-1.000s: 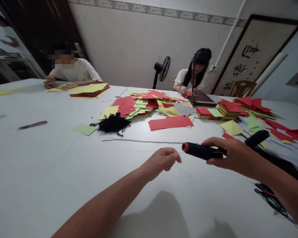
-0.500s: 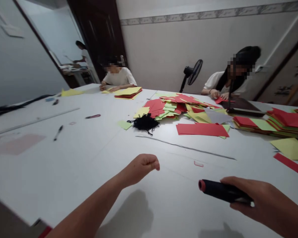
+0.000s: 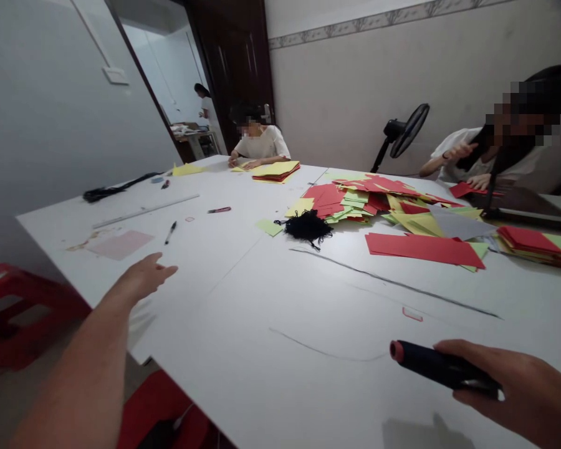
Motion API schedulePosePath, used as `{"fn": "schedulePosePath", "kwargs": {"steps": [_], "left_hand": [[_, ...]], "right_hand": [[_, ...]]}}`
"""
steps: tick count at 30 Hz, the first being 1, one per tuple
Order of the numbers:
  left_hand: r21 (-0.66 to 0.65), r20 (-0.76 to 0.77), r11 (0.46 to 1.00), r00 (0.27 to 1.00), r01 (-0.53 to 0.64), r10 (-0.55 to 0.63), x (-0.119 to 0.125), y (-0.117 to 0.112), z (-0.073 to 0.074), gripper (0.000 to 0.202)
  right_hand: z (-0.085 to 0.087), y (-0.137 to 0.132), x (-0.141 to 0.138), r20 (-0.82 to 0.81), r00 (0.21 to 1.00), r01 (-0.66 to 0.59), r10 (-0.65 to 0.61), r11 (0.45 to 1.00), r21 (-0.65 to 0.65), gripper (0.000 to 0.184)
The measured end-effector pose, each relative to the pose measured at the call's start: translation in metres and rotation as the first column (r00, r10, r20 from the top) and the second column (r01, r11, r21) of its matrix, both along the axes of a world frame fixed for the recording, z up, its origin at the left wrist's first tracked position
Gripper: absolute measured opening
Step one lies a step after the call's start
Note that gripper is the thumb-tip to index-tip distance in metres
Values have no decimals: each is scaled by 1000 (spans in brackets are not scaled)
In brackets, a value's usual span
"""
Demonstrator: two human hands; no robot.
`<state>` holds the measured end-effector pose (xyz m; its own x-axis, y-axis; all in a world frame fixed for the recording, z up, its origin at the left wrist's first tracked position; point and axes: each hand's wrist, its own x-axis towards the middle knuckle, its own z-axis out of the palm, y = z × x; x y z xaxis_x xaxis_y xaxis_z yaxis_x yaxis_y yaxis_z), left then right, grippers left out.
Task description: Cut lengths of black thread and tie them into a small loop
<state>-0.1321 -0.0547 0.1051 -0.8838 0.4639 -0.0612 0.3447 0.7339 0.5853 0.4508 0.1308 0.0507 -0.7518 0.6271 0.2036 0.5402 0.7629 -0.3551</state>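
Observation:
My right hand (image 3: pixel 518 380) is wrapped round a dark spool of thread (image 3: pixel 430 365) with a red core at its tip, held above the table at the lower right. A loose thread (image 3: pixel 327 355) curves leftward from near the spool. My left hand (image 3: pixel 144 277) reaches out over the left part of the table, its fingers partly stretched and apart, with nothing visible in them. Closest to it are a black pen (image 3: pixel 171 232) and a pinkish sheet (image 3: pixel 121 244). A black bundle of thread (image 3: pixel 307 227) and a long dark strand (image 3: pixel 388 280) lie mid-table.
Piled red, yellow and green papers (image 3: pixel 355 199) cover the far right, beside red strips (image 3: pixel 425 249). A cutter (image 3: pixel 219 210), a long white rod (image 3: pixel 147 211) and black cords (image 3: pixel 121 187) lie left. Two people sit across the table (image 3: pixel 243 299). Red stools (image 3: pixel 23 312) stand by its left edge.
My left hand has moved from mid-table to the left, and its curled fingers have opened out. The spool stays in my right hand. The view has turned left. The right-hand co-worker has raised one hand.

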Motion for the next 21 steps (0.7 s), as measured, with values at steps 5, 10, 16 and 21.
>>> {"fn": "schedulePosePath", "kwargs": {"steps": [5, 10, 16, 21], "left_hand": [[212, 46, 789, 800, 577, -598, 101, 58, -4, 68], [418, 358, 446, 308, 791, -882, 239, 122, -32, 95], [483, 631, 384, -8, 787, -776, 296, 153, -55, 35], [407, 442, 525, 342, 747, -829, 284, 173, -59, 24]], "right_hand": [[20, 1, 0, 85, 995, 59, -57, 998, -13, 40], [33, 4, 1, 101, 988, 109, -114, 993, 54, 39], [33, 10, 27, 130, 964, 214, -230, 969, 123, 39], [10, 14, 53, 243, 935, 242, -258, 966, 95, 42]]}}
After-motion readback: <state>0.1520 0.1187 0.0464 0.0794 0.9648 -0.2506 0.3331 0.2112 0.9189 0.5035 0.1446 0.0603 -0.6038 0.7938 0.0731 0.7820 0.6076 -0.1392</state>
